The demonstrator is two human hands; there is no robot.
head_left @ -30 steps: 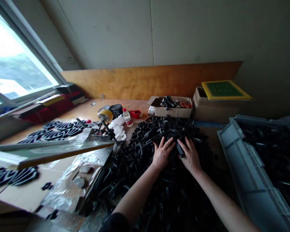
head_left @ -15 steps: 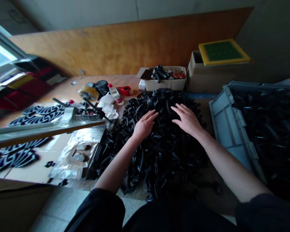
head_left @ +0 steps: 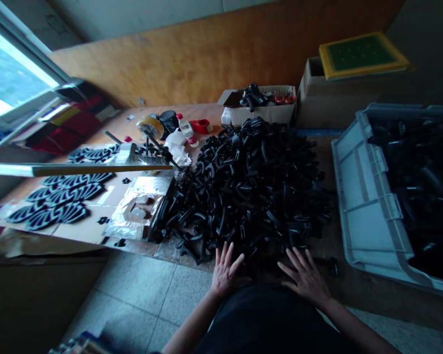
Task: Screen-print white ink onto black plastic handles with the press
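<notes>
A wide heap of black curved plastic parts [head_left: 243, 187] covers the middle of the wooden table. My left hand [head_left: 227, 273] is at the heap's near edge, fingers spread, with nothing in it. To its right, my right hand [head_left: 306, 278] also has its fingers apart and holds nothing, close to the front of the heap. Whether the fingertips touch the parts cannot be made out. A single black part [head_left: 333, 266] lies just right of my right hand.
A grey crate [head_left: 367, 196] full of black parts stands at the right. Behind the heap are an open carton [head_left: 260, 116] and a bottle [head_left: 187, 131]. Fan-shaped pieces [head_left: 70, 191] lie at the left, below a long bar [head_left: 96, 169].
Both hands have moved back from the top of the heap to its near edge, with fingers now more spread. The camera view has shifted, showing more floor and window.
</notes>
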